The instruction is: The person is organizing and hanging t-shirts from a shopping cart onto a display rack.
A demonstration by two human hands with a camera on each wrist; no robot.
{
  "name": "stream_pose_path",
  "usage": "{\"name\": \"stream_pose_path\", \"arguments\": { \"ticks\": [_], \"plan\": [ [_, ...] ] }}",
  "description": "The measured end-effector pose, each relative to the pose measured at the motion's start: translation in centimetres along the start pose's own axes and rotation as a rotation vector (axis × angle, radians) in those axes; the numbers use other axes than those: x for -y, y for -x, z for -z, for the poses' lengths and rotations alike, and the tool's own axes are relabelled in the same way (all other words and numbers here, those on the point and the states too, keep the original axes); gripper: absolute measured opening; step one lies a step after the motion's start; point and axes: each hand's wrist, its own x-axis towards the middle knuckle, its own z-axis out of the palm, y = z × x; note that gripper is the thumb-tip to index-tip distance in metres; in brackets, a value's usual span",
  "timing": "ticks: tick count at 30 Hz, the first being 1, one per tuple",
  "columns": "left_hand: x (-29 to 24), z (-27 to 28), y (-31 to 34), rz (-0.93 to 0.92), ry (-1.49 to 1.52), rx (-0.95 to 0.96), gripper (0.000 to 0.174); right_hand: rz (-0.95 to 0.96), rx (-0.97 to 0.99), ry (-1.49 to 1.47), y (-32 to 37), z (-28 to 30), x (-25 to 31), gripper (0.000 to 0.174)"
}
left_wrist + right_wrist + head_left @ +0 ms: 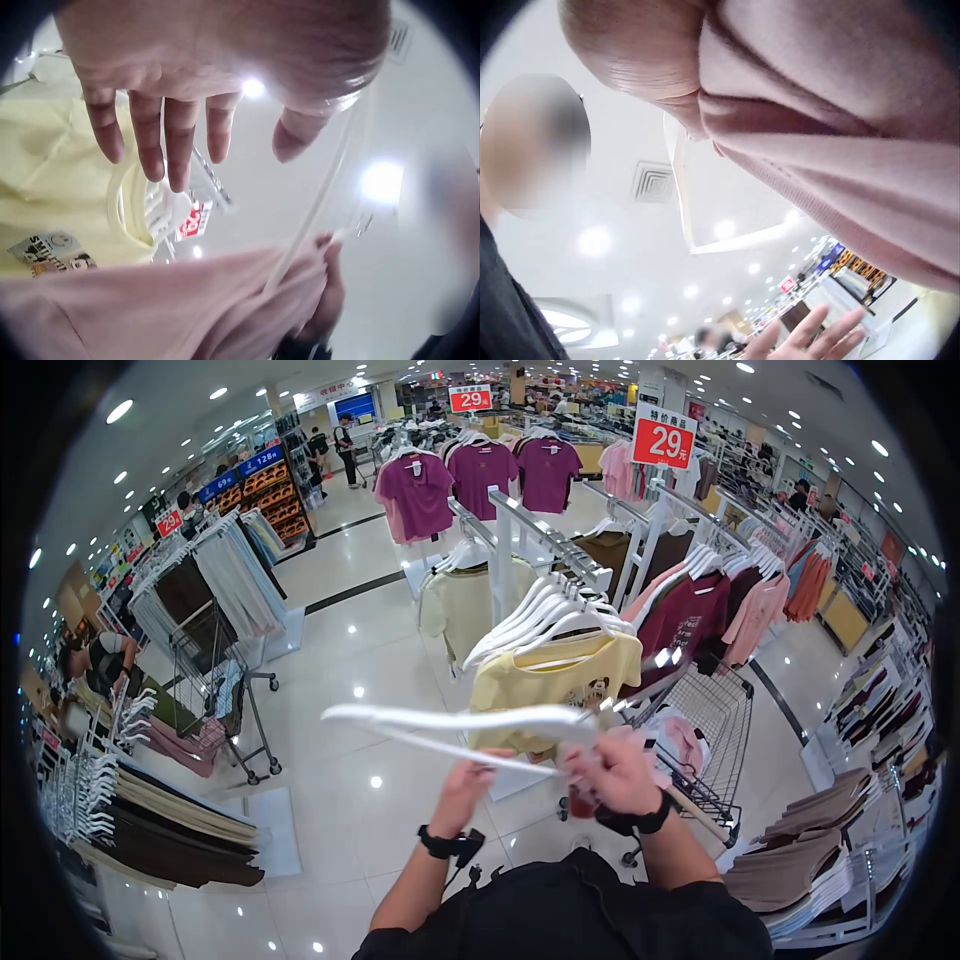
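My right hand (618,772) grips a white clothes hanger (460,717) at one end, together with bunched pink knit garment fabric (832,150). Stretching leftward, the hanger's long arm and lower bar reach over my left hand (468,788). That left hand (225,67) has its fingers apart and loosely extended, its thumb close to the hanger bar (315,202). Beneath it in the left wrist view, the pink fabric (150,307) spreads toward the right hand (330,289). A yellow T-shirt (545,685) with a cartoon print hangs just ahead, on a rail of white hangers.
A wire shopping cart (720,730) with clothes in it stands at my right. Maroon shirts (685,622) hang behind it. Racks of trousers (180,815) line the left, where another person (105,660) stands near a second cart (215,680). Purple T-shirts (412,495) hang farther ahead.
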Motion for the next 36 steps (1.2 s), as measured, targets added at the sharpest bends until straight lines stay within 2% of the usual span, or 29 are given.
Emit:
{"name": "stream_pose_path", "arguments": {
  "ticks": [1,2,3,4,5,7,8,9,10,13,14,15,16,18,19,20,22,24,25,26,28,31,32,34,35,36],
  "plan": [
    [1.0,-1.2,-0.1,-0.017,-0.08,0.067,0.041,0.029,0.05,0.039,-0.2,-0.7,-0.1,0.013],
    [1.9,-1.1,-0.2,-0.015,-0.016,0.093,0.037,0.06,0.105,0.082,-0.8,-1.4,-0.1,0.013],
    [2.1,-2.3,0.5,0.218,0.056,0.176,0.034,0.413,0.206,0.205,-2.0,-3.1,0.5,0.013],
    [2.4,-3.6,1.0,0.446,0.128,0.251,0.032,0.232,0.264,0.147,-1.6,-3.5,1.5,0.015],
    [3.3,-4.1,0.8,0.446,0.128,0.251,0.032,0.16,0.298,0.107,-1.6,-3.5,1.6,0.017],
    [5.2,-3.9,0.6,0.211,-0.162,0.449,0.026,0.085,0.309,0.052,-1.1,-3.6,0.6,0.021],
    [5.0,-3.8,0.7,0.21,-0.162,0.449,0.026,0.182,0.295,0.108,-1.2,-3.2,-0.6,0.02],
    [4.7,-3.7,1.0,0.192,-0.303,0.455,0.024,0.273,0.27,0.163,-1.0,-3.1,-1.7,0.02],
    [4.3,-3.6,1.1,0.167,-0.445,0.456,0.022,0.27,0.265,0.164,-0.9,-3.2,-2.4,0.02],
    [1.7,-3.6,1.4,0.14,-0.375,0.474,0.02,0.235,0.197,0.07,-0.5,-4.1,-2.6,0.018],
    [1.4,-3.6,1.4,0.123,-0.341,0.468,0.02,0.157,0.206,0.036,-0.7,-4.3,-1.2,0.018],
    [3.2,-3.5,2.6,0.185,-0.067,0.335,0.019,0.079,0.195,-0.004,-0.6,-4.8,-0.6,0.018],
    [3.8,-3.4,3.0,0.189,-0.069,0.342,0.019,0.079,0.188,-0.007,-0.6,-5.0,-0.8,0.018],
    [4.0,-3.4,3.3,0.197,-0.066,0.147,0.022,0.101,0.168,0.073,-0.8,-5.3,-1.6,0.016],
    [4.4,-3.2,3.1,0.099,-0.129,0.127,0.028,0.101,0.169,0.075,-0.8,-5.1,-2.1,0.016],
    [5.8,-1.9,3.1,0.099,-0.129,0.127,0.028,0.121,0.165,0.146,-0.6,-4.7,-2.7,0.017],
    [9.4,1.9,3.5,0.144,-0.385,-0.005,0.031,0.145,0.17,0.221,-0.3,-3.9,-4.1,0.017],
    [10.7,3.4,3.3,-0.057,-0.568,-0.287,0.03,0.254,0.032,0.225,-0.1,-3.0,-4.7,0.018],
    [10.5,6.0,3.7,-0.018,-0.499,-0.391,0.03,0.095,-0.034,0.266,1.2,-1.0,-3.3,0.017],
    [10.1,8.4,3.9,0.023,-0.43,-0.485,0.03,0.179,-0.141,0.121,1.7,0.9,-5.9,0.017],
    [6.8,8.7,3.8,-0.039,-0.555,-0.486,0.024,0.178,-0.152,0.316,2.3,3.1,-6.0,0.017],
    [2.2,9.9,3.2,0.128,-0.661,-0.401,0.013,0.088,-0.134,0.54,3.9,6.2,-5.3,0.017],
    [1.8,10.1,3.0,0.157,-0.667,-0.385,0.013,0.171,-0.143,0.685,4.4,7.5,-5.7,0.021],
    [0.9,10.8,2.2,0.259,-0.564,-0.303,0.012,0.143,-0.148,0.755,4.4,8.1,-5.7,0.024],
    [0.0,9.8,1.3,0.348,-0.532,-0.194,0.012,0.13,-0.151,0.739,4.5,8.7,-6.6,0.024],
    [-0.4,8.2,0.9,0.349,-0.533,-0.195,0.012,0.117,-0.184,0.709,4.5,8.8,-7.3,0.025]
  ]
}}
